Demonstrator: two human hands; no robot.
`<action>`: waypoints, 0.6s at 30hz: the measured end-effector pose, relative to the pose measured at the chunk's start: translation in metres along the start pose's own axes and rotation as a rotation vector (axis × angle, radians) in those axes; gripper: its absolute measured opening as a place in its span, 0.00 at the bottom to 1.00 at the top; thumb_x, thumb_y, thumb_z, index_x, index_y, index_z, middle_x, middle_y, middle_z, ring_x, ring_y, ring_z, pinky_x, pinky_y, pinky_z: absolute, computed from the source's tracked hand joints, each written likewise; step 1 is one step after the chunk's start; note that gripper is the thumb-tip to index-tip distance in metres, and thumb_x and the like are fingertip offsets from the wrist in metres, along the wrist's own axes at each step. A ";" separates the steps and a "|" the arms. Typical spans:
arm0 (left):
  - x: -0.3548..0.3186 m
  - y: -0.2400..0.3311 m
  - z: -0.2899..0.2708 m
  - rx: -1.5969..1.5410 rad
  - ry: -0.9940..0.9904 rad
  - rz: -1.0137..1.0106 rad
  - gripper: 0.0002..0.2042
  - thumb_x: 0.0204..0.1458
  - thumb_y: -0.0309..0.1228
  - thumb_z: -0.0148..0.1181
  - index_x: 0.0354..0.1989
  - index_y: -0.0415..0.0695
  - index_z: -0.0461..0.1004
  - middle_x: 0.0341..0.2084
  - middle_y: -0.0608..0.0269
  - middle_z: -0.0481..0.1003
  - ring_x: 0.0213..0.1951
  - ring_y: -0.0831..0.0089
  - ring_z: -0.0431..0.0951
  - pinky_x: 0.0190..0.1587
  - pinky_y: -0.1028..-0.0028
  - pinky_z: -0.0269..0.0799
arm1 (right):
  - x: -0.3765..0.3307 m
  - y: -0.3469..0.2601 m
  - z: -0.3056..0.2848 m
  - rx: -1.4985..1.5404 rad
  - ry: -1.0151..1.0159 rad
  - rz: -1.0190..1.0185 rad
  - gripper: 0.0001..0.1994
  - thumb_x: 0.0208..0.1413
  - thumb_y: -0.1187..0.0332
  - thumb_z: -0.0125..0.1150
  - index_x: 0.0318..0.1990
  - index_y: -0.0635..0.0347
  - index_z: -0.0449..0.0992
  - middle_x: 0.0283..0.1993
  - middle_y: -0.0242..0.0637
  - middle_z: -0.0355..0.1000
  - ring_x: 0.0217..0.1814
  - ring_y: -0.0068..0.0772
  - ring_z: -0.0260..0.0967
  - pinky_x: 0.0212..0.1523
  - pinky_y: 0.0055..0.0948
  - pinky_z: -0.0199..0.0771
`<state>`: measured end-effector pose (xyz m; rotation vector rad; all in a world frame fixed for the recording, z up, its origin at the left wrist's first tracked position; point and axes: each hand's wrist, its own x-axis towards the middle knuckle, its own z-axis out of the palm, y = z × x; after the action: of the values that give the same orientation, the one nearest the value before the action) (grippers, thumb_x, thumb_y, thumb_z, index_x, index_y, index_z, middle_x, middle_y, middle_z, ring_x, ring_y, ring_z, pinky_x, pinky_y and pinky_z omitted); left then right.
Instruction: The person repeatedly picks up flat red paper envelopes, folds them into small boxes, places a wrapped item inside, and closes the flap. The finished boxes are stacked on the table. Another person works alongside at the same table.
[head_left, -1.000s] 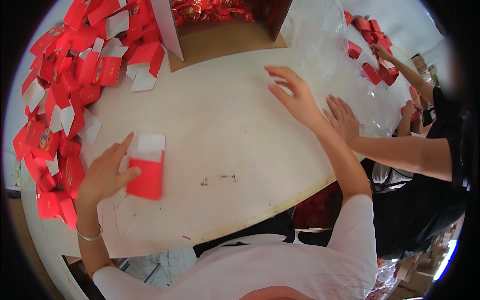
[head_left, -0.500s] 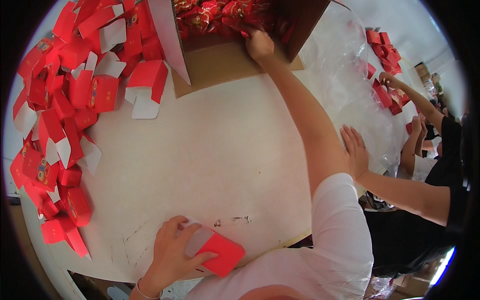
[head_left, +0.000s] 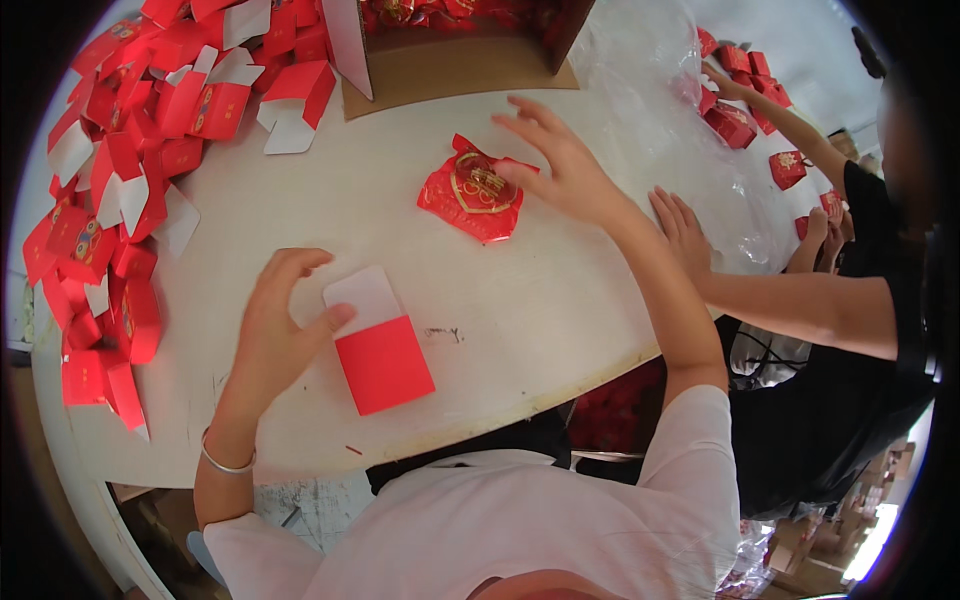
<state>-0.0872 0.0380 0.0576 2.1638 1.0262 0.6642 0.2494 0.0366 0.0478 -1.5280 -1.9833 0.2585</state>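
Observation:
A red cardboard box (head_left: 385, 365) with a white flap raised at its far end lies near the table's front edge. My left hand (head_left: 275, 325) is beside it, fingers spread and curved, the thumb tip at the edge of the flap. Farther back is a shiny red wrapped packet (head_left: 470, 195) with gold print, its wrapper crimped at the ends. My right hand (head_left: 565, 170) is open just to its right, fingers apart. The thumb overlaps the packet's edge; whether it touches is unclear.
Red boxes (head_left: 120, 190) with white flaps are heaped along the left. A brown carton (head_left: 455, 65) of red packets opens toward me at the back. Clear plastic sheeting (head_left: 640, 125) covers the right side, where a co-worker's hand (head_left: 680, 230) rests. More red boxes (head_left: 735, 125) lie beyond.
My right hand has come out of the carton toward me, and a red packet now shows beside it. My left hand has let go of the red box, which now sits on the table.

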 end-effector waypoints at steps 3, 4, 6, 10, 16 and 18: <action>-0.023 0.007 -0.012 0.167 -0.219 -0.380 0.27 0.41 0.41 0.64 0.48 0.39 0.67 0.39 0.54 0.69 0.38 0.64 0.72 0.42 0.70 0.68 | 0.013 0.025 0.026 -0.081 -0.246 0.190 0.25 0.47 0.59 0.61 0.52 0.59 0.68 0.59 0.50 0.57 0.60 0.47 0.57 0.54 0.31 0.62; -0.030 0.010 -0.014 0.209 -0.319 -0.522 0.29 0.41 0.43 0.64 0.50 0.39 0.66 0.39 0.54 0.69 0.38 0.64 0.72 0.41 0.69 0.68 | 0.009 0.014 0.029 -0.111 -0.302 0.196 0.24 0.47 0.60 0.62 0.52 0.60 0.68 0.57 0.49 0.60 0.58 0.46 0.59 0.53 0.31 0.64; -0.045 0.011 -0.003 0.289 -0.281 -0.422 0.34 0.40 0.48 0.63 0.54 0.40 0.63 0.42 0.53 0.68 0.40 0.63 0.72 0.43 0.69 0.68 | 0.007 -0.014 0.030 -0.184 -0.412 0.189 0.24 0.46 0.62 0.64 0.50 0.62 0.69 0.53 0.48 0.65 0.54 0.43 0.64 0.49 0.30 0.66; -0.048 0.026 0.033 0.193 -0.249 -0.259 0.39 0.39 0.51 0.63 0.57 0.40 0.59 0.46 0.52 0.65 0.44 0.60 0.71 0.46 0.68 0.68 | -0.015 -0.023 0.042 0.522 0.067 0.217 0.17 0.43 0.67 0.66 0.40 0.65 0.72 0.39 0.38 0.71 0.40 0.27 0.68 0.40 0.27 0.69; -0.035 0.030 0.048 -0.064 -0.377 -0.265 0.38 0.42 0.45 0.64 0.60 0.39 0.55 0.47 0.49 0.64 0.46 0.60 0.70 0.47 0.67 0.67 | -0.057 -0.100 0.049 0.980 0.154 0.169 0.19 0.48 0.69 0.65 0.46 0.63 0.64 0.40 0.33 0.68 0.40 0.19 0.65 0.39 0.22 0.68; -0.027 0.033 0.047 -0.159 -0.457 -0.266 0.38 0.43 0.41 0.64 0.61 0.39 0.53 0.47 0.49 0.65 0.45 0.62 0.70 0.47 0.68 0.67 | -0.078 -0.105 0.056 0.951 0.162 0.177 0.20 0.49 0.69 0.63 0.47 0.61 0.63 0.41 0.33 0.67 0.40 0.20 0.65 0.39 0.22 0.68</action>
<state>-0.0551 -0.0152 0.0465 1.8740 0.9486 0.1107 0.1438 -0.0566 0.0293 -1.0279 -1.2683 0.9567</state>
